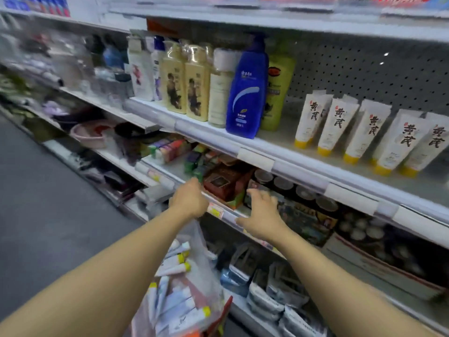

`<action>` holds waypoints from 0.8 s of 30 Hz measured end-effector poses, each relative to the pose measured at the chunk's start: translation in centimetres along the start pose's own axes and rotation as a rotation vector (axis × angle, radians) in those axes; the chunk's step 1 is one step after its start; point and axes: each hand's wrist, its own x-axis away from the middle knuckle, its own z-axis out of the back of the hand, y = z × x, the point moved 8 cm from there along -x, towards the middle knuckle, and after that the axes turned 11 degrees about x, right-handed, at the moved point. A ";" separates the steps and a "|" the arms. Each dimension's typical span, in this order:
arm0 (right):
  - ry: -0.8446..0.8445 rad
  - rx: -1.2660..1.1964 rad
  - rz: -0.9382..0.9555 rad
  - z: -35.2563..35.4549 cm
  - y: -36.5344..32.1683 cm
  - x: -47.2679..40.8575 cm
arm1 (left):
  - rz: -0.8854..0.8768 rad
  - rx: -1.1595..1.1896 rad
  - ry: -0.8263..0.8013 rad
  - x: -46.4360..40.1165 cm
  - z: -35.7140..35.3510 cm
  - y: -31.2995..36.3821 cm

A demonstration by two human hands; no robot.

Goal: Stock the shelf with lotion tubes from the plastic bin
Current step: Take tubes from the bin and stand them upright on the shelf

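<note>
A clear plastic bin (pixel 206 254) hangs low in the middle, tilted, with several white yellow-capped lotion tubes (pixel 173 266) lying in it. My left hand (pixel 188 200) is closed on the bin's top rim, in front of the lower shelf's edge. Beside it, my right hand (pixel 260 215) hovers with fingers spread and nothing in it, close to that same shelf edge. On the upper shelf (pixel 303 171), at the right, several matching white tubes (pixel 337 125) stand on their yellow caps, leaning back against the pegboard.
Shampoo and lotion bottles (pixel 245 93) fill the upper shelf left of the tubes. The lower shelf (pixel 228 215) holds boxes (pixel 226 183) and lidded jars (pixel 284 184). Packets (pixel 264 295) sit on the shelf below. The grey aisle floor (pixel 48 215) lies to the left.
</note>
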 end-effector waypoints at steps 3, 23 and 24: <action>-0.058 0.019 0.045 -3.2 -2.9 -0.2 | 0.052 -0.012 -0.012 0.7 0.9 -4.6; -0.435 0.187 0.362 -24.7 -10.5 -9.1 | 0.605 0.146 -0.008 0.9 -4.2 -27.3; -0.445 0.193 0.372 -25.9 -10.5 -9.9 | 0.624 0.153 -0.007 0.7 -5.0 -28.1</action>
